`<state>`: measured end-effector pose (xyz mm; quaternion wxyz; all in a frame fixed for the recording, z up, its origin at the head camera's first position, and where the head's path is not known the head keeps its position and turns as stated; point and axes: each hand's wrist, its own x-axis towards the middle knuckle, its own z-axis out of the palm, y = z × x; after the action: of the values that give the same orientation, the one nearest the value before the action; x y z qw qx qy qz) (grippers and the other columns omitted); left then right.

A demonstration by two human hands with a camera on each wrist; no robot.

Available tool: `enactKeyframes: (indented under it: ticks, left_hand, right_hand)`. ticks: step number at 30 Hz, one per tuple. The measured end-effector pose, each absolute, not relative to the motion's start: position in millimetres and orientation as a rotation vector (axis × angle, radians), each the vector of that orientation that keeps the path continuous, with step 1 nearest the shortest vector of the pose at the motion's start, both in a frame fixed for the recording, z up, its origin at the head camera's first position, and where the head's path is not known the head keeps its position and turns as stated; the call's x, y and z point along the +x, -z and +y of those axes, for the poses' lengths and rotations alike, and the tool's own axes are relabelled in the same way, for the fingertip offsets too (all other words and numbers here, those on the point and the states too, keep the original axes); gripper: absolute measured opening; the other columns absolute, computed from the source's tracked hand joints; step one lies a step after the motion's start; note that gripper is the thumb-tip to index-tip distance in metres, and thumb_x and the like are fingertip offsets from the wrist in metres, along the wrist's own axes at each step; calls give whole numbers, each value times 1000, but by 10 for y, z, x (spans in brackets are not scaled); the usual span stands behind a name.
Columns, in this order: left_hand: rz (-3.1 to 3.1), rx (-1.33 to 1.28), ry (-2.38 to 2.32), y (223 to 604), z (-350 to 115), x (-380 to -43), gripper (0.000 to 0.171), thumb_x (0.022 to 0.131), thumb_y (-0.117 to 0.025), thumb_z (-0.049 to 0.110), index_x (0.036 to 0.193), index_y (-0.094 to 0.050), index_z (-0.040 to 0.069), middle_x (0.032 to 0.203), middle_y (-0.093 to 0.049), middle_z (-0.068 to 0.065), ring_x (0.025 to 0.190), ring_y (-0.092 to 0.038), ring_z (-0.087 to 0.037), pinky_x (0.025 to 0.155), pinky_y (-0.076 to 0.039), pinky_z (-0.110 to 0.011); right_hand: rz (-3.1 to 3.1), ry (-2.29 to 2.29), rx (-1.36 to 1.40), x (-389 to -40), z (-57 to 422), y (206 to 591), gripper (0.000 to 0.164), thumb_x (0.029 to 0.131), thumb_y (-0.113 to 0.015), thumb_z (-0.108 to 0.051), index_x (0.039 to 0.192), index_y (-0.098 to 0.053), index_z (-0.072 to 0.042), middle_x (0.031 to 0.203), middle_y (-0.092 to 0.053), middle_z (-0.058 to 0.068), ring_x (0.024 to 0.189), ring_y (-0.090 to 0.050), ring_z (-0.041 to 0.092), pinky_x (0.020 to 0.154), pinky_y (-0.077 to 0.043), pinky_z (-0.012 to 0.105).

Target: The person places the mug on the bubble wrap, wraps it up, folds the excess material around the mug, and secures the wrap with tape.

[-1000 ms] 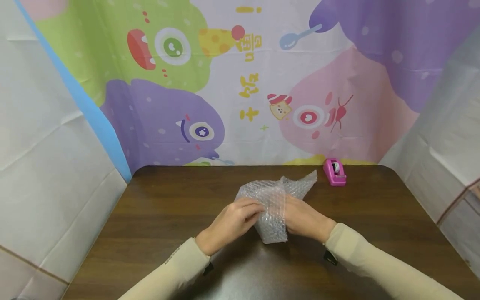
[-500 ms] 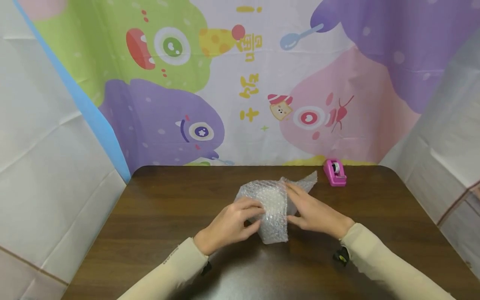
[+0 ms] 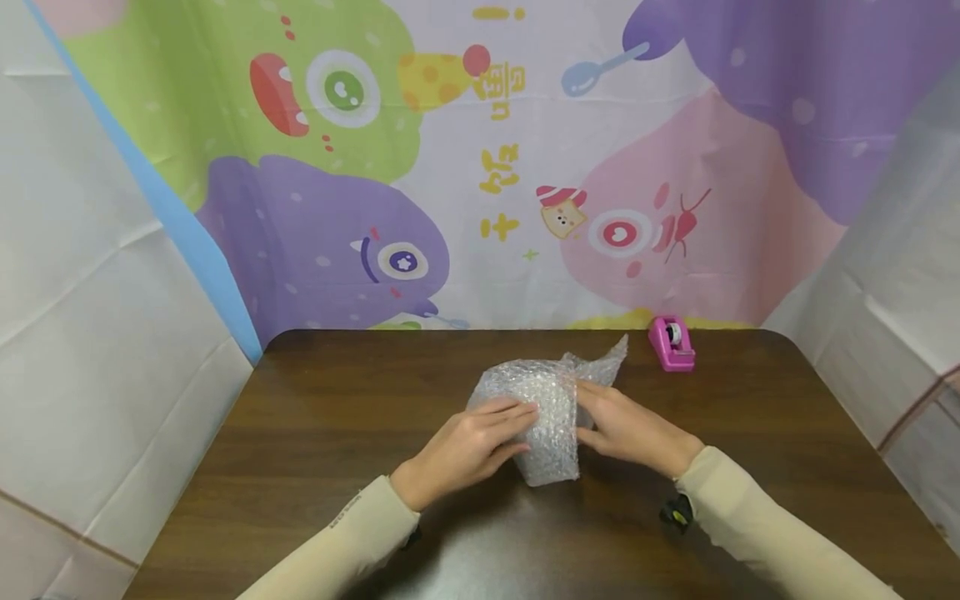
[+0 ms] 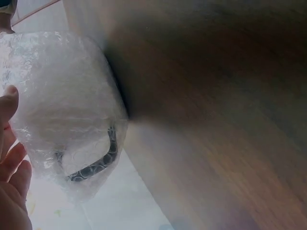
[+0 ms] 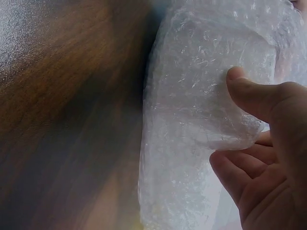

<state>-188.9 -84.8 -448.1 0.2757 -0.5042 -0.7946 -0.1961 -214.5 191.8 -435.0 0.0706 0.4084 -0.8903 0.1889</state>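
Note:
Clear bubble wrap (image 3: 551, 437) is wound around a bulky object in the middle of the table. Through the plastic, the left wrist view shows a dark curved band shaped like a handle (image 4: 95, 168); the rest of the object is hidden. My left hand (image 3: 465, 446) rests on the bundle's left side with its fingers laid along the wrap. On the other side, my right hand (image 3: 637, 429) holds the wrap's edge, the thumb (image 5: 254, 96) in front of the layer and the fingers behind it. A loose tail of wrap (image 3: 606, 364) sticks out at the back right.
A pink tape dispenser (image 3: 672, 346) with a roll in it stands at the table's back right. The dark wooden table (image 3: 337, 400) ends against a cartoon-printed cloth (image 3: 510, 283). Pale sheets hang on both sides.
My right hand has drawn back from behind the wrap's flap to its right edge. My left fingers have straightened and slid slightly right over the wrap. The bundle stays about in place.

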Motion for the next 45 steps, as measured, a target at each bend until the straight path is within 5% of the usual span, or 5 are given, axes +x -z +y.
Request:
enactKeyframes:
  ticks: [23,29,37,45]
  left_hand:
    - [-2311,-1388,49,4459,-794,-1877,61,102,-62,23,152,-42,-5,159,-45,-18,148,-45,-29,123,-35,-43]
    - [-2353,-1410,27,4400,-782,-1877,59,104,-59,23,153,-42,-4,160,-44,-17,148,-44,-29,124,-34,-43]
    - [-2390,-1410,50,4348,-752,-1879,55,102,-63,24,149,-50,-2,154,-53,-15,144,-50,-26,121,-38,-43]
    - [-2380,-1407,33,4329,-743,-1870,53,102,-64,24,148,-52,-1,152,-55,-15,142,-52,-26,119,-41,-43]
  right_hand:
    - [-2642,-598,1280,-2146,1860,4321,34,89,-80,-11,120,-67,-5,121,-73,13,109,-73,26,96,-60,40]
    - [-2686,-581,1262,-2142,1864,4284,36,89,-80,-13,121,-68,-3,118,-75,12,106,-73,23,93,-61,38]
    - [-2761,-527,1216,-2134,1875,4267,63,86,-81,-5,140,-54,14,138,-61,30,120,-67,39,99,-57,46]
    - [-2780,-511,1209,-2134,1872,4271,62,86,-81,-5,139,-55,14,141,-57,31,123,-65,41,101,-55,48]
